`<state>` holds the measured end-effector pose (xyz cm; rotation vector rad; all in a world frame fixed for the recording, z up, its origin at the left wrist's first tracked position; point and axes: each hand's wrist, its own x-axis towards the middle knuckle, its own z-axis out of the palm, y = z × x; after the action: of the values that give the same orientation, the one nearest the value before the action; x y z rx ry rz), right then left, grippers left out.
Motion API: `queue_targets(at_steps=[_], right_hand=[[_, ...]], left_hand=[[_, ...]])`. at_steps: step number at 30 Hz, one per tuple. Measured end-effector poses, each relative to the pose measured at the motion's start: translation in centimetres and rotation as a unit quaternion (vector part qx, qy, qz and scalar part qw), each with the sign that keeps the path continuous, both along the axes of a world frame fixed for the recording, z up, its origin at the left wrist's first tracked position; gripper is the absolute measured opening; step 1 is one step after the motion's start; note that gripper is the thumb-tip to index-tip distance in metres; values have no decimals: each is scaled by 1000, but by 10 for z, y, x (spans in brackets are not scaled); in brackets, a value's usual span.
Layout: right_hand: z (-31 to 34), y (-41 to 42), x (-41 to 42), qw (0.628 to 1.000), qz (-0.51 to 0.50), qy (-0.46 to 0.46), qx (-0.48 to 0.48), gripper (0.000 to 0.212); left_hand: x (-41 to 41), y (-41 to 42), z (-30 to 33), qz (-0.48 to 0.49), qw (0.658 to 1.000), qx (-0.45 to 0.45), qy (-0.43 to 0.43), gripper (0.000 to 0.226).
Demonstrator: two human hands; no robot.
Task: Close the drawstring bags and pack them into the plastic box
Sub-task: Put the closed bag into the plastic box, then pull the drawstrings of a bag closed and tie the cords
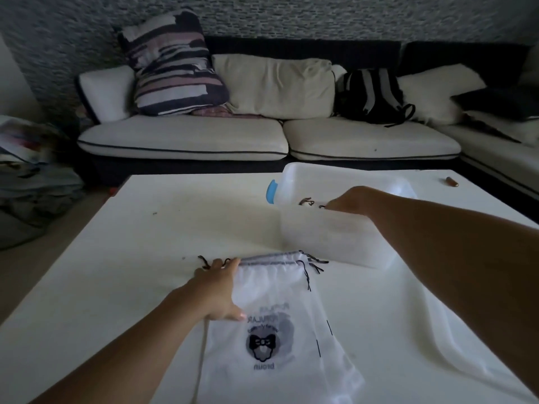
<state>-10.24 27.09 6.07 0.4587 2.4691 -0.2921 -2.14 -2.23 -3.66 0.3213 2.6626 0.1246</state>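
Observation:
A stack of flat white drawstring bags (277, 290) with dark cords lies on the white table (163, 223) in front of me; the top one bears a dark printed logo. My left hand (217, 290) rests flat on the stack's upper left corner, fingertips at the hem next to the loose cord ends. The translucent plastic box (329, 240) stands just behind the bags to the right. My right hand (353, 199) reaches down into the box; its fingers are hidden behind the box wall. Dark cords (306, 202) of a bag show inside the box beside that hand.
The box has a blue latch (271, 192) on its left end. A small brown object (452, 181) lies at the table's far right. A white sofa (186, 141) with cushions and a black backpack (370, 94) stands behind the table.

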Motion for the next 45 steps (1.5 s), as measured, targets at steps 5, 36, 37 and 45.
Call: queue_targets(at_steps=[5, 36, 37, 45], right_hand=[[-9, -8, -11, 991, 53, -4, 125, 53], [43, -63, 213, 834, 13, 363, -416, 30], [42, -64, 214, 837, 20, 354, -416, 31], [41, -57, 207, 829, 25, 296, -475, 43]], left_hand=[[-3, 2, -4, -2, 993, 48, 108, 58], [111, -24, 139, 49, 735, 676, -4, 34], [112, -22, 138, 54, 734, 676, 34, 30], [101, -27, 133, 119, 753, 606, 227, 52]])
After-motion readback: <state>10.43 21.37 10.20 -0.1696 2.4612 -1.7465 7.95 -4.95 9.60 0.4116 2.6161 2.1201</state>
